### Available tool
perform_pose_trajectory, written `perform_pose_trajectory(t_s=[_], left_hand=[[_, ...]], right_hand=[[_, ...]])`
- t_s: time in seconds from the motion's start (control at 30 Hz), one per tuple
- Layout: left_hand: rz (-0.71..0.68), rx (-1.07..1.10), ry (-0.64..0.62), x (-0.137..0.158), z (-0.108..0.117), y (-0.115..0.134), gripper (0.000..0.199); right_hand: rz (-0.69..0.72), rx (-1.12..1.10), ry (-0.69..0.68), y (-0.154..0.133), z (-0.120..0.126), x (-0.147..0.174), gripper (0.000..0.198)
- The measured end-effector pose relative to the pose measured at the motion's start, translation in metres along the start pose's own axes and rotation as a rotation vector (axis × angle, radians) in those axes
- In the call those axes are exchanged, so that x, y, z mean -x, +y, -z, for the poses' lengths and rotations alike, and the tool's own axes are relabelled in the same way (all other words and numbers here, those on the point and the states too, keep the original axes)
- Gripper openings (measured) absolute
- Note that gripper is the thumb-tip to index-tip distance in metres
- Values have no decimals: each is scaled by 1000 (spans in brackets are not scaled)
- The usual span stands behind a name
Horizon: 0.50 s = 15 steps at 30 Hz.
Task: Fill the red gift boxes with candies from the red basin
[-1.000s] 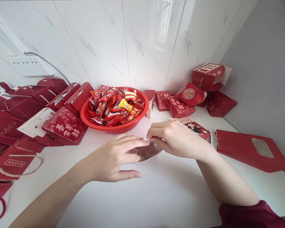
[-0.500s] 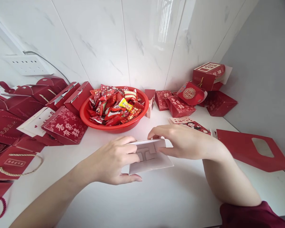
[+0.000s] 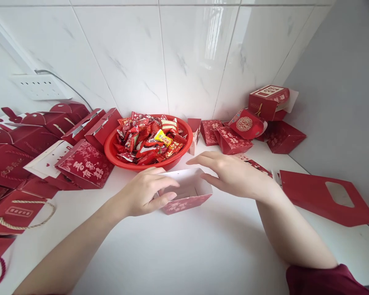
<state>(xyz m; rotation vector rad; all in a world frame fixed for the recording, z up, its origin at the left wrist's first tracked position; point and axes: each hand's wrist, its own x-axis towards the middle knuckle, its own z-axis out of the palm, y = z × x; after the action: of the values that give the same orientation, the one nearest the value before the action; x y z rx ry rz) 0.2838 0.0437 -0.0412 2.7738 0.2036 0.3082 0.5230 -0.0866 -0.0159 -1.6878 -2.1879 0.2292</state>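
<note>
An opened red paper candy box (image 3: 189, 204) with a white inside stands on the white table in the middle, its open top facing up. My left hand (image 3: 147, 190) holds its left side, fingers over the rim and thumb at the near edge. Beside the right rim, my right hand (image 3: 226, 172) is open, fingers stretched and thumb apart, with nothing in it. Just behind the box sits a red plastic basket (image 3: 110, 153) heaped with wrapped candies (image 3: 147, 141).
Folded red gift boxes (image 3: 83, 166) crowd the left side, several with rope handles. More red boxes (image 3: 233, 139) stand along the tiled wall and in the right corner. A flat red card piece with a cut-out (image 3: 307, 192) lies at the right. A socket strip (image 3: 41, 87) is on the wall.
The box has turned from showing its inside bottom toward me to standing upright on the table. My right hand has come off its edge and opened; my left hand stays at its left side.
</note>
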Motion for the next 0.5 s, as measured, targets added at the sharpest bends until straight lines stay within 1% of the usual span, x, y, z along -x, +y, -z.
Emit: perform_pose_trajectory(t_s=[0.17,0.27,0.37,0.5], left_hand=[[111,70,-75,2,10,-4,44],[124,84,-92,2,12,-4,49],[121,87,-99,2,12,-2,50],[120,60,-64,1,9,1,46]], right_hand=[[139,-200,17,3,-6,-12,37],[151,-270,92,8,-3,-20,31],[98,-348,178,16,2,-36,24],[-52,-400,260,34,-1,-72,23]])
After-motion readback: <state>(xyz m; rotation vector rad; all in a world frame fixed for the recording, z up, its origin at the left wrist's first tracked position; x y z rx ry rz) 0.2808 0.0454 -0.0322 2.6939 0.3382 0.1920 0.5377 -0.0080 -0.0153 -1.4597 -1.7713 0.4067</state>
